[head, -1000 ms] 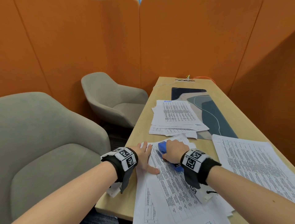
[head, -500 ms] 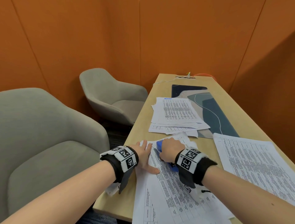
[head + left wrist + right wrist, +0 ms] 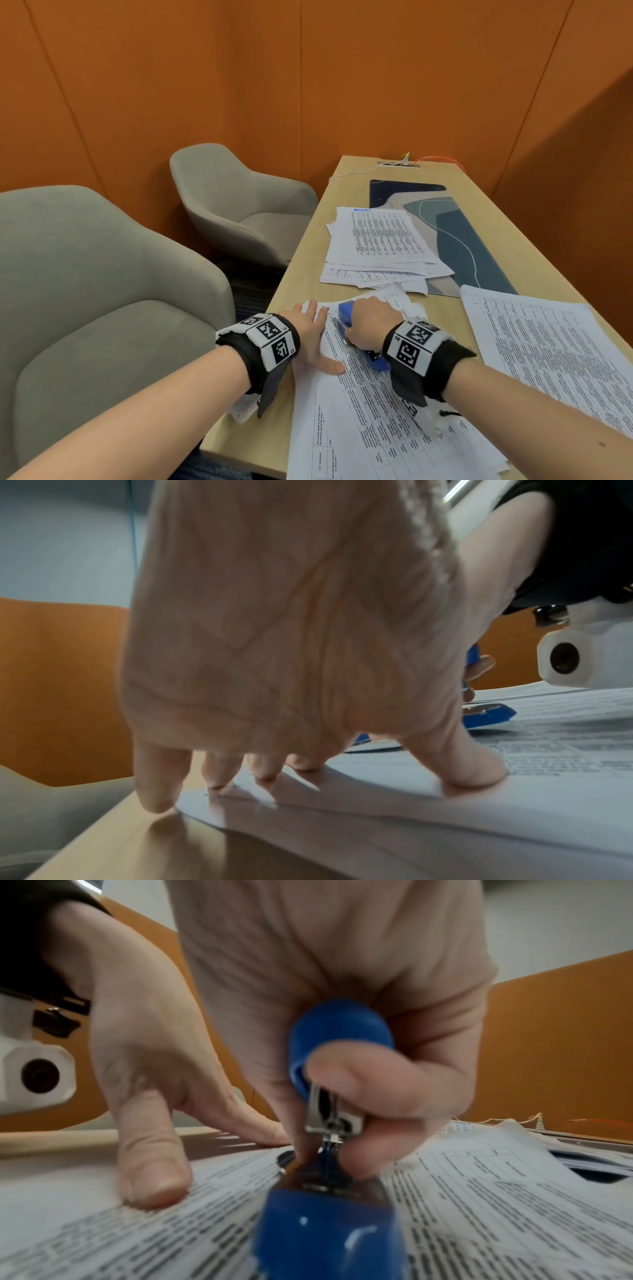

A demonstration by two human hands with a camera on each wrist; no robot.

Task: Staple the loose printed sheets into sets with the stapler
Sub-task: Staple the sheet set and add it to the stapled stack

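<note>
My right hand (image 3: 368,320) grips the blue stapler (image 3: 337,1042) – fingers and thumb curled round its top arm, base sitting on the near printed sheets (image 3: 387,425) at their far left corner. My left hand (image 3: 313,334) lies flat, fingers spread – pressing the same sheets down at the table (image 3: 308,274) edge.

— See the blue stapler (image 3: 346,320)? It lies on the near printed sheets (image 3: 376,411), nose at their far left corner, wrapped in the right hand (image 3: 368,323).

— Yes. White pages of dense tables, flat under the left hand (image 3: 313,337), just beside that grip.
</note>
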